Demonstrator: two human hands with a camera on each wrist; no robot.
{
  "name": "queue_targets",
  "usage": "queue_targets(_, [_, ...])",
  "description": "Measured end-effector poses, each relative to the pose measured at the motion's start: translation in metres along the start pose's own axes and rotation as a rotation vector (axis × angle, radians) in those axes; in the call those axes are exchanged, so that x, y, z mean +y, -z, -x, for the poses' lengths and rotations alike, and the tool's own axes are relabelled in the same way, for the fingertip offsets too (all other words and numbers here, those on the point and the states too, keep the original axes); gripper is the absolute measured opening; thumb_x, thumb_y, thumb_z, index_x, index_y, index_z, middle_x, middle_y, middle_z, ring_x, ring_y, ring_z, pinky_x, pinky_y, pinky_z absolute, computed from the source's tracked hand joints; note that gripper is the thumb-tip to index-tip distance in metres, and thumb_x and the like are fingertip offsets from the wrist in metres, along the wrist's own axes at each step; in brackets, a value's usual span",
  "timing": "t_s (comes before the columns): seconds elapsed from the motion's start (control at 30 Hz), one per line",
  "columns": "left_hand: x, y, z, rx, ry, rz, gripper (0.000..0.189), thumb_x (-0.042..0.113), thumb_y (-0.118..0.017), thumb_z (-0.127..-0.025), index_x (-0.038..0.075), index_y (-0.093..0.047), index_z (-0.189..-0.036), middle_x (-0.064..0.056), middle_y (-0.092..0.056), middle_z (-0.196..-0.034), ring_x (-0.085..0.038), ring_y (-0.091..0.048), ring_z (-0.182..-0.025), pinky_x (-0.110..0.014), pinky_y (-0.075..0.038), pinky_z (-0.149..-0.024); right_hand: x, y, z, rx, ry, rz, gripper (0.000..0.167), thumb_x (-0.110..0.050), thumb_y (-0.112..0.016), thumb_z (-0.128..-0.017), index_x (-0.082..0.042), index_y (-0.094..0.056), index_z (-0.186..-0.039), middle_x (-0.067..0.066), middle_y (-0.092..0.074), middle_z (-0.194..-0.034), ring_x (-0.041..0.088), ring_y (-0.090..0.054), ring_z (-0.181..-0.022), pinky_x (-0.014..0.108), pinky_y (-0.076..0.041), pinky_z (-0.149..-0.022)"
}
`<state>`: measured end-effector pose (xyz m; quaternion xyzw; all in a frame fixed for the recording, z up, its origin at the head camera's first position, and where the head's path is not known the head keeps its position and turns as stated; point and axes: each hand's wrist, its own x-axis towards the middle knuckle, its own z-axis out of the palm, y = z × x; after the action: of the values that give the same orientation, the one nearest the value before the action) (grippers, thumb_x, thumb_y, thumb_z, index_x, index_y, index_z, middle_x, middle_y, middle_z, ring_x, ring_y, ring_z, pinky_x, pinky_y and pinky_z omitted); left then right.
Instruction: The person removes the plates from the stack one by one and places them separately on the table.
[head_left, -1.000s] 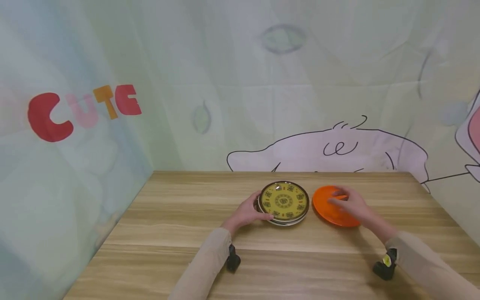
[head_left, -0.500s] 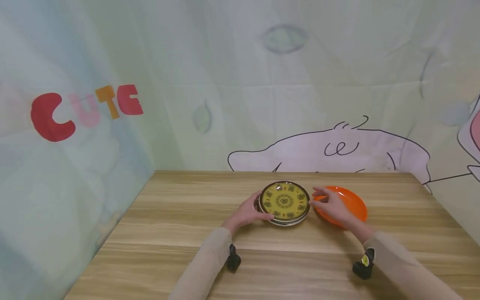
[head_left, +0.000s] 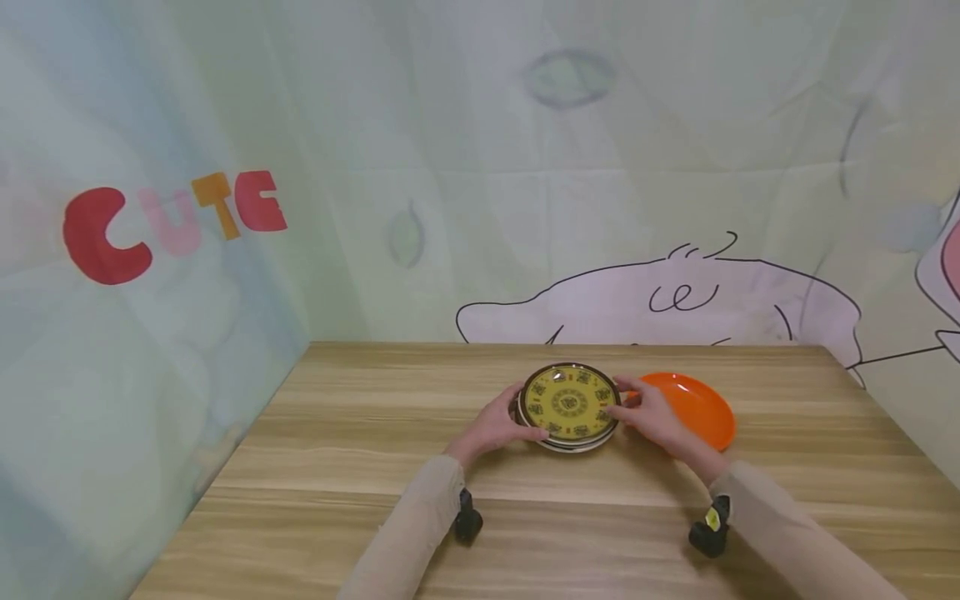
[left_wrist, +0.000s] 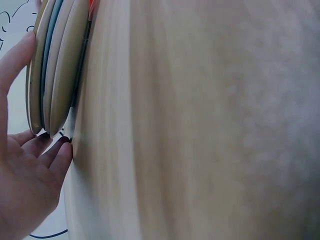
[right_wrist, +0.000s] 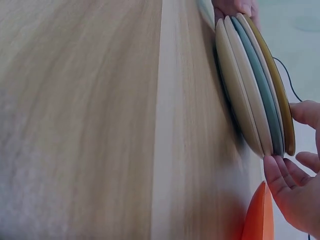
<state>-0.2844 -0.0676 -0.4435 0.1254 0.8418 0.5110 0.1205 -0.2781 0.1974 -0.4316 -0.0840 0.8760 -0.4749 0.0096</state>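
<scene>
A stack of several plates (head_left: 570, 404) stands on the wooden table, its top plate yellow with dark patterns and a brown rim. Cream and teal edges show below that one in the right wrist view's stack (right_wrist: 255, 90). My left hand (head_left: 491, 427) holds the stack's left side, thumb over the rim, fingers around the edge. At the opposite side my right hand (head_left: 654, 417) grips the rim, thumb on the top plate and fingertips against the lower edges. Just right of the stack lies an orange plate (head_left: 705, 410), partly hidden behind the right hand.
The wooden table (head_left: 360, 467) reaches back to a pale printed curtain (head_left: 420, 150) with a cartoon drawing. Coloured letters (head_left: 258, 202) mark the curtain on the left. A black wrist device (head_left: 711, 529) hangs beneath each sleeve.
My right hand has moved left from over the orange plate to the right rim of the plate stack and taken hold of it. The left hand and the stack have stayed in place.
</scene>
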Motion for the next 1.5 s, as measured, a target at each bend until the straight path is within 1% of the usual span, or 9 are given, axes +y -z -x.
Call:
queue_targets(0.3, [0.001, -0.001, 0.001, 0.001, 0.001, 0.001, 0.098, 0.029, -0.082, -0.065, 0.011, -0.025, -0.143, -0.013, -0.039, -0.139, -0.027, -0.036, -0.127, -0.041, -0.027, -0.107, 0.001, -0.003, -0.005, 0.022, 0.032, 0.090, 0.064, -0.019, -0.071, -0.077, 0.009, -0.043, -0.128, 0.024, -0.051, -0.120, 0.026, -0.054, -0.091, 0.028, -0.046, -0.070])
queue_targets(0.47, [0.001, -0.001, 0.001, -0.005, 0.002, 0.003, 0.099, 0.030, -0.082, -0.065, 0.012, -0.024, -0.143, -0.012, -0.039, -0.139, -0.026, -0.036, -0.127, -0.040, -0.027, -0.107, 0.001, -0.002, -0.006, 0.013, 0.034, 0.099, 0.062, -0.017, -0.071, -0.077, 0.009, -0.045, -0.127, 0.023, -0.053, -0.120, 0.024, -0.054, -0.089, 0.027, -0.046, -0.069])
queue_targets(0.63, [0.000, -0.001, 0.001, -0.002, 0.000, 0.007, 0.098, 0.030, -0.082, -0.065, 0.012, -0.025, -0.143, -0.012, -0.039, -0.139, -0.026, -0.035, -0.128, -0.040, -0.027, -0.107, -0.003, -0.001, -0.006, -0.001, 0.013, 0.090, 0.061, -0.015, -0.070, -0.077, 0.009, -0.045, -0.127, 0.022, -0.054, -0.120, 0.024, -0.054, -0.087, 0.025, -0.046, -0.066])
queue_targets(0.9, [0.000, -0.001, 0.000, -0.007, 0.005, -0.011, 0.100, 0.031, -0.082, -0.064, 0.012, -0.024, -0.143, -0.012, -0.036, -0.141, -0.026, -0.033, -0.130, -0.041, -0.024, -0.108, -0.003, 0.002, -0.005, -0.032, -0.025, 0.042, 0.059, -0.012, -0.066, -0.079, 0.006, -0.043, -0.130, 0.023, -0.049, -0.125, 0.027, -0.053, -0.095, 0.026, -0.048, -0.072])
queue_targets(1.13, [-0.002, 0.000, -0.001, -0.001, -0.011, -0.020, 0.098, 0.028, -0.081, -0.066, 0.009, -0.024, -0.143, -0.014, -0.034, -0.142, -0.027, -0.031, -0.131, -0.042, -0.024, -0.109, 0.000, 0.009, -0.005, -0.069, -0.004, 0.026, 0.060, -0.014, -0.063, -0.082, 0.007, -0.037, -0.133, 0.025, -0.045, -0.129, 0.031, -0.051, -0.105, 0.034, -0.047, -0.083])
queue_targets(1.2, [-0.002, 0.000, -0.001, -0.001, -0.009, -0.024, 0.098, 0.029, -0.081, -0.066, 0.009, -0.024, -0.143, -0.014, -0.034, -0.143, -0.027, -0.031, -0.131, -0.041, -0.024, -0.109, 0.001, 0.011, -0.005, -0.077, 0.006, 0.025, 0.061, -0.015, -0.063, -0.083, 0.007, -0.037, -0.133, 0.026, -0.044, -0.130, 0.032, -0.051, -0.106, 0.033, -0.047, -0.084])
queue_targets(1.3, [-0.001, 0.000, -0.001, -0.002, -0.014, -0.026, 0.098, 0.028, -0.081, -0.066, 0.008, -0.024, -0.143, -0.014, -0.034, -0.143, -0.027, -0.031, -0.131, -0.041, -0.025, -0.108, 0.002, 0.013, -0.005, -0.095, 0.001, -0.006, 0.062, -0.015, -0.063, -0.083, 0.006, -0.036, -0.134, 0.026, -0.042, -0.132, 0.030, -0.052, -0.104, 0.031, -0.049, -0.080])
queue_targets(1.43, [-0.001, 0.000, -0.002, -0.003, -0.012, -0.033, 0.098, 0.028, -0.082, -0.065, 0.011, -0.025, -0.143, -0.011, -0.034, -0.143, -0.026, -0.031, -0.131, -0.040, -0.025, -0.109, 0.002, 0.015, -0.004, -0.111, -0.029, -0.065, 0.062, -0.013, -0.063, -0.083, 0.006, -0.035, -0.135, 0.025, -0.040, -0.134, 0.023, -0.053, -0.093, 0.026, -0.052, -0.068])
queue_targets(1.5, [-0.001, 0.000, -0.001, -0.006, -0.009, -0.033, 0.098, 0.028, -0.082, -0.065, 0.012, -0.025, -0.143, -0.011, -0.034, -0.143, -0.025, -0.030, -0.131, -0.040, -0.024, -0.109, 0.001, 0.016, -0.003, -0.116, -0.047, -0.086, 0.062, -0.012, -0.062, -0.084, 0.005, -0.034, -0.136, 0.025, -0.038, -0.135, 0.020, -0.054, -0.087, 0.025, -0.052, -0.066])
